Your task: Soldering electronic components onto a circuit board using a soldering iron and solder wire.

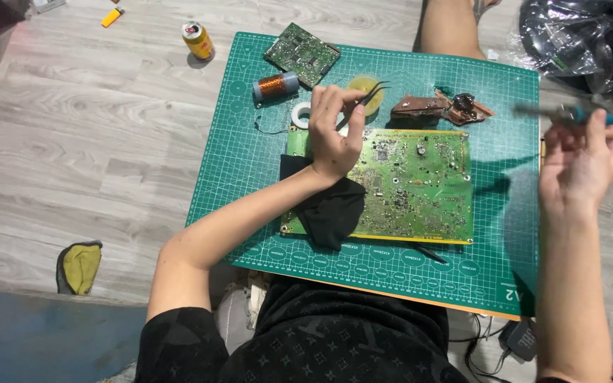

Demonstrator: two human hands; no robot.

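My left hand (333, 131) rests on the upper left part of a large green circuit board (413, 188) and grips black tweezers (367, 99), whose tips point up and right over a yellow round tin (372, 106). A black cloth (331, 209) lies under my left wrist, over the board's left edge. My right hand (580, 159) is raised off to the right of the board and holds a soldering iron with a teal handle (569, 113), blurred by motion. The board lies on a green cutting mat (250, 177).
At the mat's far edge lie a smaller green circuit board (301, 53), a copper wire spool (275, 86), a white tape roll (301, 113) and brown broken parts (441, 106). A drinks can (198, 40) and an orange lighter (112, 17) stand on the wooden floor. Black bags (583, 35) sit far right.
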